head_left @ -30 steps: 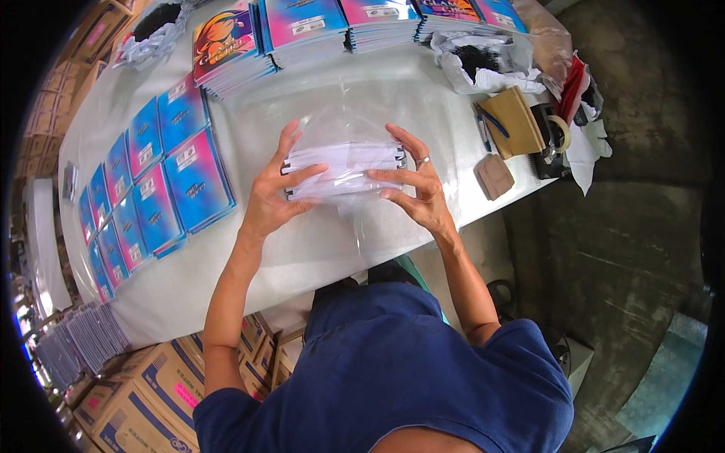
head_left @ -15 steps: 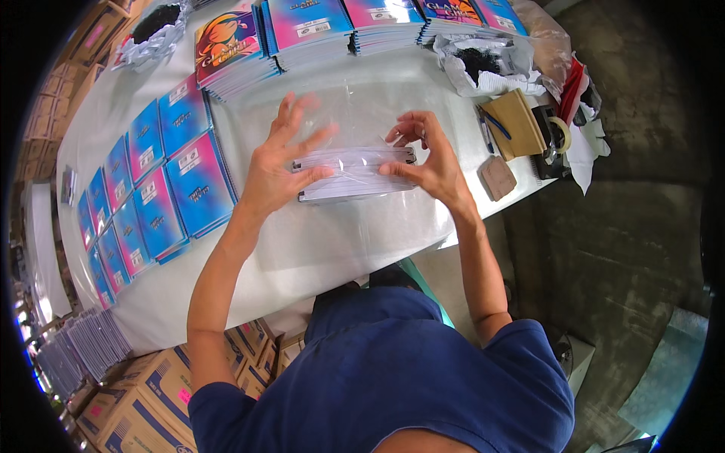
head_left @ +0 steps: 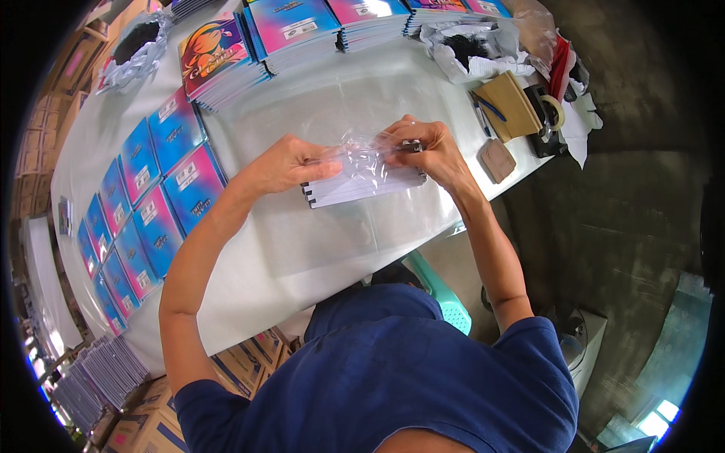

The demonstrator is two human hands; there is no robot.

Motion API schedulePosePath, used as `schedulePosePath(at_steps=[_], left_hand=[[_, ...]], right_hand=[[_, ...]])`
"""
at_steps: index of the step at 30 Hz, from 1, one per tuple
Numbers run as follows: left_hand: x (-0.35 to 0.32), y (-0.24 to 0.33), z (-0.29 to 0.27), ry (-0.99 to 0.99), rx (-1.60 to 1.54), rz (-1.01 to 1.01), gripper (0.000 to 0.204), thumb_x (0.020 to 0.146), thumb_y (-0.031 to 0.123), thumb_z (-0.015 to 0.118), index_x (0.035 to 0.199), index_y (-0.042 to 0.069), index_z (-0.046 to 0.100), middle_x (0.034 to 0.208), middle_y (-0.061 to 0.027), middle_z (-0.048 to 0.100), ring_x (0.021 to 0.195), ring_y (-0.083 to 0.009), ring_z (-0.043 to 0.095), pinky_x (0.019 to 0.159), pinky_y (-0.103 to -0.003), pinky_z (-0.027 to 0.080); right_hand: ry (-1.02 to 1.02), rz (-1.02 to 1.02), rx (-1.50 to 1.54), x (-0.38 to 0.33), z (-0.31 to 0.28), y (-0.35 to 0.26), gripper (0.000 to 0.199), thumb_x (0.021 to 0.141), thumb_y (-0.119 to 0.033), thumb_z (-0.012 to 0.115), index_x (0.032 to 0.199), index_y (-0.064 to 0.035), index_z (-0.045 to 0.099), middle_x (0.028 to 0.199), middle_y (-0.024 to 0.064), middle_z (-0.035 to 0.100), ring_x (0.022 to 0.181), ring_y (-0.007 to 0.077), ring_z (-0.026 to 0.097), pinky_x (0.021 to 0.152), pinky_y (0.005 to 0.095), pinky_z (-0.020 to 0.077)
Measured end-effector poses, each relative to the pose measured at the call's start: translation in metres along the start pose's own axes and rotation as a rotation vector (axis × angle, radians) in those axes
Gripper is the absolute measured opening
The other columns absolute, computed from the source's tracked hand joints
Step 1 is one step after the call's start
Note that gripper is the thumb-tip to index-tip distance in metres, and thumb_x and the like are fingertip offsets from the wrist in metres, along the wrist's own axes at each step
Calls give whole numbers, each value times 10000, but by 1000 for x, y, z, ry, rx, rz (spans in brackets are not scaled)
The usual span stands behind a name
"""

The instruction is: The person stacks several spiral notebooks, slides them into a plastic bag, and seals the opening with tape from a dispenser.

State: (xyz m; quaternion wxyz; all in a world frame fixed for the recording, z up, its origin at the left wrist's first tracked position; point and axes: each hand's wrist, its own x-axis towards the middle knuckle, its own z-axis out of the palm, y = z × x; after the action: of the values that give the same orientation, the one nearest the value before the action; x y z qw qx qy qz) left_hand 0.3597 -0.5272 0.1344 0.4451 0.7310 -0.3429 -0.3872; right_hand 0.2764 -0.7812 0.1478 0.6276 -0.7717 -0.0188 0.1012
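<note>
A broad, whitish, plastic-covered table (head_left: 279, 241) fills the middle of the frame. Rows of overlapping blue-and-pink notebooks (head_left: 156, 226) cover its left side; tall stacks of spiral notebooks (head_left: 293, 24) line the top edge. At centre lies a thick white bundle of paper with black binding at its ends (head_left: 362, 190), partly under glossy, crumpled, transparent plastic film (head_left: 365, 155). The left hand (head_left: 293, 164) and right hand (head_left: 432, 153) meet it from either side, thumbs and bent fingers pinching the film along the bundle's upper edge; some fingertips are hidden. A black tape dispenser (head_left: 545, 113) sits at upper right.

Pulling unevenly could tear or slacken the thin film, and a loose grip might let the stacked layers slide apart or skew.

The bundle's long axis runs left to right, its right end slightly higher in the frame; pale page edges face the viewer.
</note>
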Motion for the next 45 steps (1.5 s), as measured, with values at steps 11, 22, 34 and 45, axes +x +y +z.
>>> schedulePosePath(at_steps=[11,22,34,45], left_hand=[[-22,37,19,158,1061,454,738,658,235,793,1338,174,514,1402,-93,465,1318,-385,377,1032,-508,371],[-33,25,52,352,1112,485,730,633,186,804,1309,262,539,1496,-88,324,1371,-424,250,1072,-552,282],[-10,38,41,194,715,115,813,664,244,799,1389,185,436,1480,-155,331,1351,-365,325,1061,-485,324],[4,57,41,194,603,-21,867,621,62,800,1395,101,412,1482,-143,344,1285,-339,433,1021,-386,399]], right_hand=[[140,-381,-534,-19,20,-1,396,606,90,596,880,-139,766,1013,33,686,869,197,534,877,351,395],[446,293,33,-91,101,-12,292,892,-251,651,857,39,655,762,115,655,702,155,591,663,290,468],[557,40,649,-63,129,66,153,892,-86,624,833,53,651,755,119,649,653,168,604,584,299,496],[409,130,-87,-132,-211,144,116,789,-96,706,877,-21,717,868,39,699,831,106,604,780,267,468]])
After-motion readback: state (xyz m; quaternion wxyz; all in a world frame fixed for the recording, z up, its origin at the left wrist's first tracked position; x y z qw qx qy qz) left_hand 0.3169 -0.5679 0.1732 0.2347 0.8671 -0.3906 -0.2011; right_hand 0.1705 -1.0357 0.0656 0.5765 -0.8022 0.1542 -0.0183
